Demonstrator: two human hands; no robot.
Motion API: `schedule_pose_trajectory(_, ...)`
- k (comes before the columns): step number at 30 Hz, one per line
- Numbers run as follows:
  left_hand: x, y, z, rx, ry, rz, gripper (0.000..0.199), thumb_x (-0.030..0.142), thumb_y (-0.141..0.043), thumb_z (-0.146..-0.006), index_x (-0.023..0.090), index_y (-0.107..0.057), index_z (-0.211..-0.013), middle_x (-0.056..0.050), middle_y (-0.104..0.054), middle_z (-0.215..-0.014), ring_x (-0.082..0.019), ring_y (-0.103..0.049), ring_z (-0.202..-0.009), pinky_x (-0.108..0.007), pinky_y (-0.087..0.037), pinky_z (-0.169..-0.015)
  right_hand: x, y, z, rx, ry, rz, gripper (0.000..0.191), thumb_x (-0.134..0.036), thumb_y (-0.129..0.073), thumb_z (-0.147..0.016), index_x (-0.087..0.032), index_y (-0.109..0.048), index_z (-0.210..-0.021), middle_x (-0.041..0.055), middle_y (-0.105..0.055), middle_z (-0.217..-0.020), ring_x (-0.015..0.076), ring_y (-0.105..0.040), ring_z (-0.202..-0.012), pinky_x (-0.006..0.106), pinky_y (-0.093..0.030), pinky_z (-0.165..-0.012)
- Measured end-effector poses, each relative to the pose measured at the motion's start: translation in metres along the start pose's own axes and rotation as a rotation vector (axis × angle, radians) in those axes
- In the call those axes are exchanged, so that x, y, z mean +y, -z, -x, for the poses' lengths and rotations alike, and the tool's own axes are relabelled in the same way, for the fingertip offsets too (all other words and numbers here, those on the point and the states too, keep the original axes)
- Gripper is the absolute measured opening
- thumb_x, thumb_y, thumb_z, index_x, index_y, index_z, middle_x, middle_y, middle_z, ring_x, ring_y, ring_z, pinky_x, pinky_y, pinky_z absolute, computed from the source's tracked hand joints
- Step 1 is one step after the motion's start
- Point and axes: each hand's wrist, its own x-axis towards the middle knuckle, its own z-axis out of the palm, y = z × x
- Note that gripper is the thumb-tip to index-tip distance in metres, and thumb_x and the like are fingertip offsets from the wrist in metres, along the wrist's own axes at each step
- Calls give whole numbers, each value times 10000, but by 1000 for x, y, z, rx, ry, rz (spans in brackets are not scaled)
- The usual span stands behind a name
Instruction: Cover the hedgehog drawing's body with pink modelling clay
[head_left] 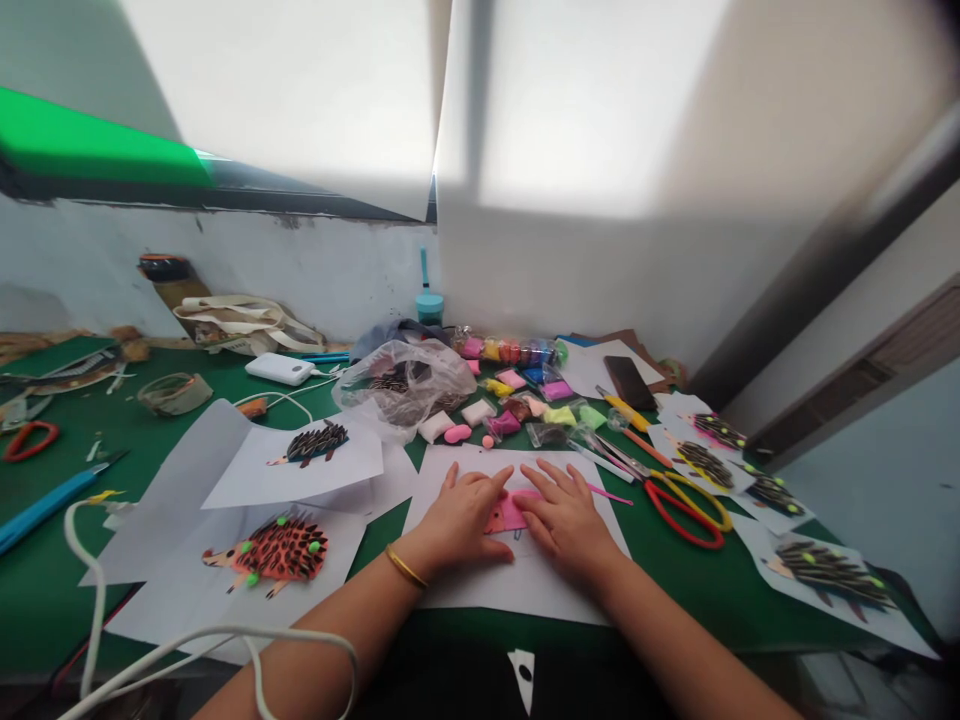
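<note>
A flat pink piece of modelling clay (pixel 513 513) lies on a white sheet of paper (pixel 480 585) in front of me. My left hand (pixel 466 512) rests on its left side, fingers stretched out and thumb toward me. From the right, my right hand (pixel 568 520) lies with spread fingers over the clay's other edge. Neither hand grips anything; both partly cover the clay. Small drawn lines show on the paper just below it. A thin pink stick (pixel 611 494) sticks out past my right hand. Above the hands sits a small orange-pink clay ball (pixel 488 441).
Clay packets (pixel 559 415) and a plastic bag (pixel 409 385) lie behind the paper. Red-handled scissors (pixel 679 520) and yellow-handled scissors (pixel 697 498) are at right. Finished hedgehog pictures (pixel 281 550) flank both sides. A white cable (pixel 217 632) crosses near my left forearm.
</note>
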Motion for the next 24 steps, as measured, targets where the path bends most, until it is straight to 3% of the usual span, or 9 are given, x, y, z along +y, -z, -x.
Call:
schedule_pose_trajectory(8,1,2,0,9,-5,24,1141,507,-850,-568,285,-219,-1493,-90,-628,-1209,-317,-503,-1191,-639,-96,-1115,4,-1,1,-20,-77,22,289,-296,-459,-947,-293,-691,-1120,49,-538,-1410,295,-369,-1375,603,-200,-1119)
schedule_pose_trajectory(14,1,1,0,12,-3,20,1137,520,-839,-577,295,-206,-1494,-97,-609,-1242,-321,-493,-1206,-636,-99,-1115,1,0,2,-42,41,3,292,-293,-505,-917,-307,-661,-1163,16,-500,-1447,302,-333,-1394,609,-155,-1135)
schedule_pose_trajectory(24,-1,0,0,11,-1,6,1170,512,-856,-554,291,-198,-1496,-101,-600,-1249,-317,-499,-1200,-634,-114,-1116,-5,3,-1,-72,85,16,294,-302,-494,-930,-307,-649,-1180,16,-500,-1447,313,-324,-1399,630,-134,-1133)
